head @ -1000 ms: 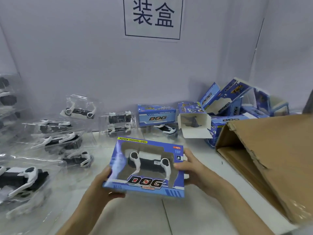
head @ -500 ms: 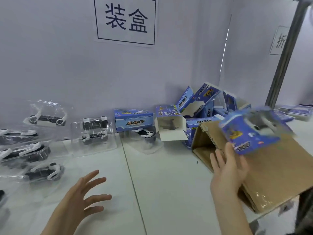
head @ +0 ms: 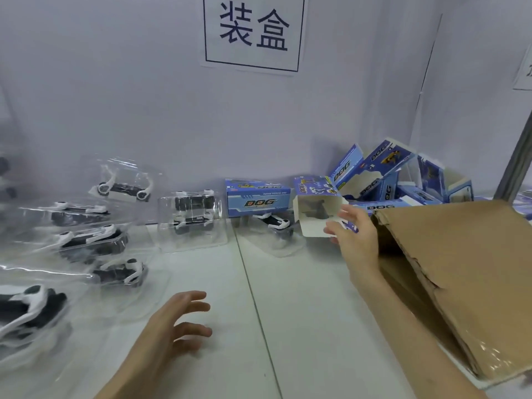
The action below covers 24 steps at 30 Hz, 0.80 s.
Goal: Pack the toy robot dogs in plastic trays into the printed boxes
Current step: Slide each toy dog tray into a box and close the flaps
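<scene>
View from the head camera over a white surface (head: 302, 298) set against a pale wall bearing a printed sign (head: 252, 33). The left hand (head: 175, 326) hovers low over the near part of the surface, palm down, fingers spread and released, grasping nothing. The right hand (head: 352, 234) reaches forward with fingers extended at the open end of an empty printed box (head: 318, 211); its fingertips lie at the box's white flap, but whether they pinch the flap or merely touch it cannot be told. This box lies on its side with its open mouth facing the camera. To its left stands a closed printed box (head: 257, 201) marked "DOG", resting partly on a trayed toy (head: 273, 223). Behind and to the right, a heap of open printed boxes (head: 388, 177) leans against the wall. A large brown carton (head: 460, 277) lies at the right, just beside the right forearm. The toy robot dogs in clear plastic trays (head: 95, 240) occupy the left half of the surface, none of them boxed; one tray (head: 193, 218) stands just left of the closed box, and the nearest (head: 28, 306) lies at the left edge.
</scene>
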{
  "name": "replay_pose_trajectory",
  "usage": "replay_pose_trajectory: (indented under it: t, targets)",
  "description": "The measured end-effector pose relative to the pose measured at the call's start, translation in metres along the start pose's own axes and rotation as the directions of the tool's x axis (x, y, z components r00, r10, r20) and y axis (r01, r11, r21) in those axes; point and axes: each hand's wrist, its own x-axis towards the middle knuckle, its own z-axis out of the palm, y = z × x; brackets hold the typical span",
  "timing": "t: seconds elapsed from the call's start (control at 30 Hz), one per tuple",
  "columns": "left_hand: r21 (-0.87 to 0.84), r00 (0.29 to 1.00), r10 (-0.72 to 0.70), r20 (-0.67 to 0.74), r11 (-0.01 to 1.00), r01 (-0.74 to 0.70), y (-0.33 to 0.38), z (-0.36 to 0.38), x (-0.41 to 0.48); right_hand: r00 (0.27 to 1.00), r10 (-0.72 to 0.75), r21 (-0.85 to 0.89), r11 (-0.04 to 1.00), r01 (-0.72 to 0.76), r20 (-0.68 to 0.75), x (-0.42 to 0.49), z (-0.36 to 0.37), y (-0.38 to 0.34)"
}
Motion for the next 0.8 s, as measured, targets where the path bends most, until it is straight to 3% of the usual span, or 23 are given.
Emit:
replay_pose_trajectory:
  t: [0.07, 0.13, 0.23, 0.43, 0.53, 0.63, 0.8]
  targets:
    - [-0.009, 1.0, -0.006, -0.009, 1.0, 0.005, 0.0, -0.001, -0.001, 0.985, 0.108, 0.003, 0.994, -0.109, 0.132, 0.018, 0.026, 0.006]
    - [-0.012, 1.0, -0.016, -0.008, 1.0, 0.016, 0.0, 0.001, -0.003, 0.964, 0.198, -0.058, 0.98, -0.191, 0.177, 0.036, 0.049, 0.013]
    - [-0.025, 1.0, -0.025, -0.008, 0.999, 0.025, 0.0, 0.002, -0.004, 0.984, 0.114, -0.412, 0.91, -0.049, 0.137, 0.063, 0.075, 0.024]
    - [-0.046, 1.0, -0.015, 0.006, 0.999, 0.015, 0.001, -0.002, -0.002, 0.97, 0.177, -0.643, 0.766, -0.028, 0.168, 0.103, 0.098, 0.03]
    - [-0.044, 1.0, -0.018, 0.012, 0.999, 0.018, 0.002, -0.004, -0.002, 0.986, 0.038, -0.694, 0.715, 0.084, 0.159, 0.106, 0.095, 0.033]
    - [-0.059, 1.0, -0.02, 0.015, 0.998, 0.021, 0.002, -0.006, -0.001, 0.99, -0.104, -0.598, 0.79, 0.139, 0.094, 0.106, 0.088, 0.031]
    - [-0.067, 0.997, -0.058, 0.044, 0.996, 0.061, 0.002, -0.01, 0.002, 0.935, -0.329, -0.531, 0.82, 0.212, -0.134, 0.092, 0.075, 0.014]
